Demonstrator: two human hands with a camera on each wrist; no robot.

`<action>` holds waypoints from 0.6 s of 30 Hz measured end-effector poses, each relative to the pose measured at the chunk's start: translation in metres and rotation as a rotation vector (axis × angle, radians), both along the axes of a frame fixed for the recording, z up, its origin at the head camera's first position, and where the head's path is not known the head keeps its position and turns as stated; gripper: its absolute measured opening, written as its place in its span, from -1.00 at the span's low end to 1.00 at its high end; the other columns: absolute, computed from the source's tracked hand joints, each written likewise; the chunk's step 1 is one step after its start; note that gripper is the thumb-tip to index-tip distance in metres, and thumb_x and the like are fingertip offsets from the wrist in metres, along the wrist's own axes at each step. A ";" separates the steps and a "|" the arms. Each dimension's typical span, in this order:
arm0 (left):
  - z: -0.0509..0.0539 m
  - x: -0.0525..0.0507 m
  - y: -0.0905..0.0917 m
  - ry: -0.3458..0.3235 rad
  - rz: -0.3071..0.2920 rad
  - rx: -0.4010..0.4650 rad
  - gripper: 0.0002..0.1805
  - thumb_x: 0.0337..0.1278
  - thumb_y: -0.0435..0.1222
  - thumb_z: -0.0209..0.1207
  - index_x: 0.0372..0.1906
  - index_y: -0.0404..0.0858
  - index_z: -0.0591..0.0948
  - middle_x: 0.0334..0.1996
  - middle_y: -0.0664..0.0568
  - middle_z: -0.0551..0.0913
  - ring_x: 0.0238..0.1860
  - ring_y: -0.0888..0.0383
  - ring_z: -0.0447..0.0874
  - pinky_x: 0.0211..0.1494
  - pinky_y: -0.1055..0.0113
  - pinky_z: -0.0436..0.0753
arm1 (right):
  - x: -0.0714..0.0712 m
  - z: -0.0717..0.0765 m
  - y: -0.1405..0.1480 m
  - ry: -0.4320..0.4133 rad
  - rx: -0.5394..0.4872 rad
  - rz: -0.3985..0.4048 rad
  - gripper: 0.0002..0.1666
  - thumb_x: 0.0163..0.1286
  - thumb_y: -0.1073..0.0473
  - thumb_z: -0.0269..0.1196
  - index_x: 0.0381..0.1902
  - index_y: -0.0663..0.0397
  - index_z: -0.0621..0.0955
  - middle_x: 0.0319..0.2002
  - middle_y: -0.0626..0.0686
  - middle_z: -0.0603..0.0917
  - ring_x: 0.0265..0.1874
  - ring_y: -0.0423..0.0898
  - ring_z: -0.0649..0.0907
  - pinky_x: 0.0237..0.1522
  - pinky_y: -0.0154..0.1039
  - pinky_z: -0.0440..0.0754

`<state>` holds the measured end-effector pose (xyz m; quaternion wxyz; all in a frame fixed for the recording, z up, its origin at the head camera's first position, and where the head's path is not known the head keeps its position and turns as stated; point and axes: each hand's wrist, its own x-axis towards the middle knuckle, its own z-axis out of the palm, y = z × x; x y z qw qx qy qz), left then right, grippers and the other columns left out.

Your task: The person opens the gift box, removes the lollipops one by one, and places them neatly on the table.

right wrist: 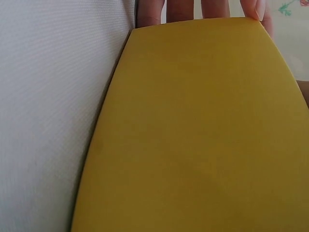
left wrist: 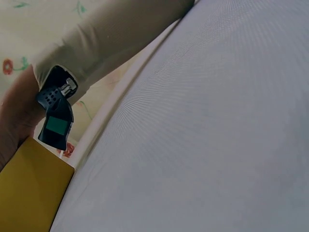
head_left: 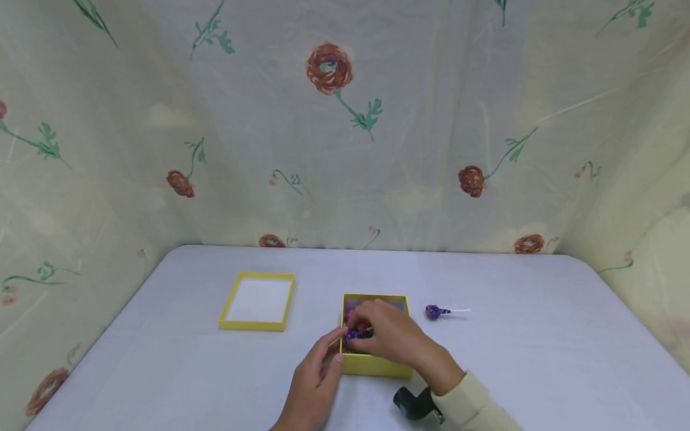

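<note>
A yellow box (head_left: 376, 365) stands uncovered on the table, with several colourfully wrapped lollipops partly visible inside. My right hand (head_left: 390, 335) reaches over the box from the right and pinches a purple-wrapped lollipop (head_left: 354, 334) between thumb and fingers, at the box's left side. Part of that lollipop is hidden by the fingers. Against the outside of the left wall, my left hand (head_left: 315, 377) rests with its fingers fairly straight; its fingertips (right wrist: 179, 10) show past the box's edge in the right wrist view. Another purple lollipop (head_left: 434, 312) lies right of the box, white stick pointing right.
The yellow-rimmed lid (head_left: 257, 299) lies with its white inside up, left of and beyond the box. A white cloth covers the table (head_left: 162, 371). Flowered curtains (head_left: 409, 131) hang behind and at both sides. A black wrist camera (head_left: 415, 404) sits under the right sleeve.
</note>
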<state>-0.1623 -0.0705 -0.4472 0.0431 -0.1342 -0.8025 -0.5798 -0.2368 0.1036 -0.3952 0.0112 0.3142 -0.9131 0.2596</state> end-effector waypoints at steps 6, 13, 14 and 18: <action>0.000 0.001 0.000 0.015 -0.019 0.039 -0.57 0.46 -0.24 -0.06 0.35 0.06 0.34 0.35 0.09 0.36 0.31 0.02 0.38 0.17 0.32 0.56 | 0.000 0.000 0.000 0.004 0.023 0.006 -0.78 0.11 0.05 0.46 -0.32 -0.09 0.65 -0.31 -0.17 0.60 -0.24 -0.20 0.53 -0.18 -0.22 0.56; 0.001 0.001 0.000 0.010 -0.032 0.043 -0.57 0.47 -0.24 -0.07 0.36 0.02 0.34 0.35 0.09 0.36 0.32 0.01 0.37 0.18 0.31 0.55 | 0.000 0.002 0.000 -0.017 0.027 -0.011 -0.81 0.11 0.08 0.44 -0.34 -0.08 0.65 -0.28 -0.15 0.60 -0.22 -0.17 0.52 -0.17 -0.19 0.55; 0.001 0.001 0.000 0.013 -0.031 0.040 -0.57 0.47 -0.24 -0.07 0.36 0.02 0.34 0.35 0.09 0.36 0.32 0.00 0.37 0.18 0.30 0.55 | 0.000 0.001 0.000 -0.016 0.024 -0.014 -0.81 0.11 0.08 0.44 -0.33 -0.08 0.65 -0.27 -0.14 0.60 -0.22 -0.17 0.52 -0.16 -0.18 0.56; 0.001 0.001 -0.001 0.020 -0.030 0.038 -0.57 0.47 -0.25 -0.07 0.36 0.00 0.34 0.35 0.07 0.37 0.32 0.00 0.37 0.18 0.29 0.55 | 0.001 0.000 0.000 0.005 0.009 -0.012 -0.82 0.10 0.10 0.42 -0.34 -0.08 0.63 -0.29 -0.14 0.60 -0.24 -0.19 0.52 -0.18 -0.20 0.56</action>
